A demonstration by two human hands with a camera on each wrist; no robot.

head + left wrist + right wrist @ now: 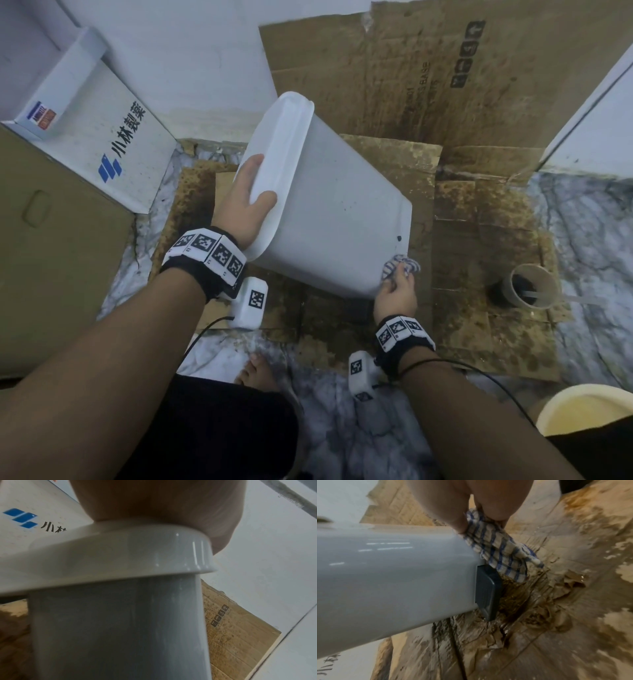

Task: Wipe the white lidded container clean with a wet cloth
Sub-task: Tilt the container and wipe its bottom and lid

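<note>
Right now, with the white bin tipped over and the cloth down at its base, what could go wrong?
1. The left hand alone grips the lid rim of the tilted white lidded plastic container; the glossy, wet-looking wall may slip and the container may drop.
2. The blue-checked cloth, held by the right hand, hangs close to the soaked, stained brown cardboard and could pick up grime.
3. The brown paper cup of dark liquid stands nearby; a swing could topple it.

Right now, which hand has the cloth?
The right hand, low at the white container's bottom corner, pinches the blue-checked cloth against it. The left hand only grips the lid end.
</note>
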